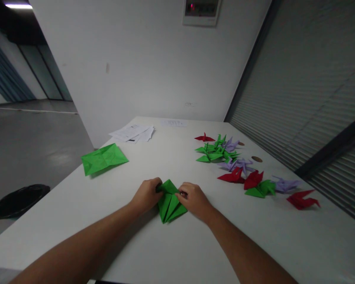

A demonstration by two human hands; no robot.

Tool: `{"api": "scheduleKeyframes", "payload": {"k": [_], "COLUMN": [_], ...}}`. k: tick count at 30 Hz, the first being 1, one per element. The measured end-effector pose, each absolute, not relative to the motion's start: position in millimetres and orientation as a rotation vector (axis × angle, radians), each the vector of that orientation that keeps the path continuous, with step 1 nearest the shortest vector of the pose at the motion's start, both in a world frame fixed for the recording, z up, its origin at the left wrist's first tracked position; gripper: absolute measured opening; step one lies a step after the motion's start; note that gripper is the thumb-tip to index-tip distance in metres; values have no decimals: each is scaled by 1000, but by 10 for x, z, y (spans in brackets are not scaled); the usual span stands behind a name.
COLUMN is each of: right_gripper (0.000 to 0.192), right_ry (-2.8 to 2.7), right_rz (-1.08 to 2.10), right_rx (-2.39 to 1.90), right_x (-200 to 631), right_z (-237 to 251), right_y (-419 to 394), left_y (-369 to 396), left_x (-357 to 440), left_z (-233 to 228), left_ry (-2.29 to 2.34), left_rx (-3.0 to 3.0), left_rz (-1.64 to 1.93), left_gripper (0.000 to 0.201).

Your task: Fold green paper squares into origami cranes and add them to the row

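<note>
One partly folded green paper (169, 201) lies on the white table (77, 205), near its front edge. Left hand (146, 194) and right hand (193, 199) each press curled fingers onto its upper corners, pinching the folds. One creased green sheet (103, 158) lies far left. Roughly a dozen finished cranes (242, 167) lie right: four red, about four green, about four lilac.

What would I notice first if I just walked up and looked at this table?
Probably the two hands in the middle of the white table: the left hand and right hand press on a half-folded green paper. Next, the row of finished paper cranes in green, red and purple along the right side. Another creased green sheet lies near the table's left edge.
</note>
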State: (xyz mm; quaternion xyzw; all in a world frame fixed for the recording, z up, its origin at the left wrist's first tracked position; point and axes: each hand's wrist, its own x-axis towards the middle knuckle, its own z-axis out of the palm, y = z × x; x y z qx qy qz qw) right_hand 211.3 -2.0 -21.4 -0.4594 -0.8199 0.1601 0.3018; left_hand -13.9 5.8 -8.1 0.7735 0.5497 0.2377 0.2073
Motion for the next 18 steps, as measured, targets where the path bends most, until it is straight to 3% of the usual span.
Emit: {"api": "scheduleKeyframes", "payload": {"k": [5, 18], "right_gripper": [30, 25], "right_ry": [-2166, -2111], "right_rz": [412, 407], "right_rx": [-1262, -1018], "right_x": [2100, 2078], "right_z": [-210, -207], "right_y": [-18, -67], "left_y": [82, 70], "left_x": [-140, -141], "left_z": [-133, -157], "left_ry": [1507, 1546], "left_rx": [2096, 2096], "left_rz": [747, 741], "left_gripper": [14, 10]}}
